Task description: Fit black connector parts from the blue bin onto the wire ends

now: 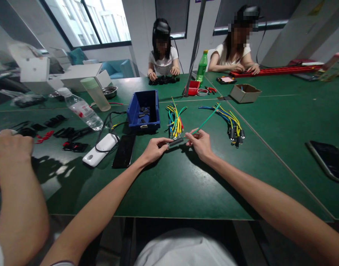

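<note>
My left hand (pixel 157 148) pinches a short black sleeve (pixel 176 142), its free end pointing right. Close beside it, my right hand (pixel 199 143) is closed on a green wire (pixel 206 122) that slants up and to the right. The wire's near end is hard to make out between the fingers. Just beyond my hands lies a bundle of yellow, green and blue wires (pixel 175 120) with metal ring ends toward me. To the right rests another wire bundle (pixel 233 123) with black sleeves on its near ends.
A blue bin (pixel 143 111) holds small black pieces. Left of it are a black phone (pixel 124 151), a white power strip (pixel 100 150) and a water bottle (pixel 82 109). A co-worker's arm (pixel 16 184) reaches in at left. Two people sit opposite. A cardboard box (pixel 245 94) stands farther right.
</note>
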A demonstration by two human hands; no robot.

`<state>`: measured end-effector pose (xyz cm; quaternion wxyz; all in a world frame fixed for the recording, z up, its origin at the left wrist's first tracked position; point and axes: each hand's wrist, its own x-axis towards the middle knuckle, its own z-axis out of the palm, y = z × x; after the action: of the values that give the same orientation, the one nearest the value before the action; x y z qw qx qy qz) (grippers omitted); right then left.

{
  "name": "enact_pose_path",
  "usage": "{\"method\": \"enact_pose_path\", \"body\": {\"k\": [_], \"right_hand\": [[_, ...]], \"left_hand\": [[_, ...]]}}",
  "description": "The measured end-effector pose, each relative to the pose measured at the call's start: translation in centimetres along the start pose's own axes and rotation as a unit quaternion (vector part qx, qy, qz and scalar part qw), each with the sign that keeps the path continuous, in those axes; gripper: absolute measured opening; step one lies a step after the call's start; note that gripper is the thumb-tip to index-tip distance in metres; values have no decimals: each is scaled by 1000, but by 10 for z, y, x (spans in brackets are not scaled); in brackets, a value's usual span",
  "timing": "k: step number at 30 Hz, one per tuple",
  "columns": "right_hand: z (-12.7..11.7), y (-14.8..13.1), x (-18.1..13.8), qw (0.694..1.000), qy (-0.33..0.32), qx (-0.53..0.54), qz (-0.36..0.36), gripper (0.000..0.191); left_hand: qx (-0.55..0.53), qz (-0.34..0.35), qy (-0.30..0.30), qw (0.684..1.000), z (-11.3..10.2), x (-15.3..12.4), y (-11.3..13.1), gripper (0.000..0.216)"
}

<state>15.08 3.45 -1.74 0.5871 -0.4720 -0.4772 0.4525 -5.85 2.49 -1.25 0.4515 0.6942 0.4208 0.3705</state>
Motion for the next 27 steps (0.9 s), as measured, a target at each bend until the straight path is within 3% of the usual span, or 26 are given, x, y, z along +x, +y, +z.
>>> {"method": "enact_pose_path", "body": {"k": [27], "right_hand": [[0,2,0,1000,-6,2,-6,34]], "left_hand": [[15,11,26,1000,-1,-1,3,28]]}}
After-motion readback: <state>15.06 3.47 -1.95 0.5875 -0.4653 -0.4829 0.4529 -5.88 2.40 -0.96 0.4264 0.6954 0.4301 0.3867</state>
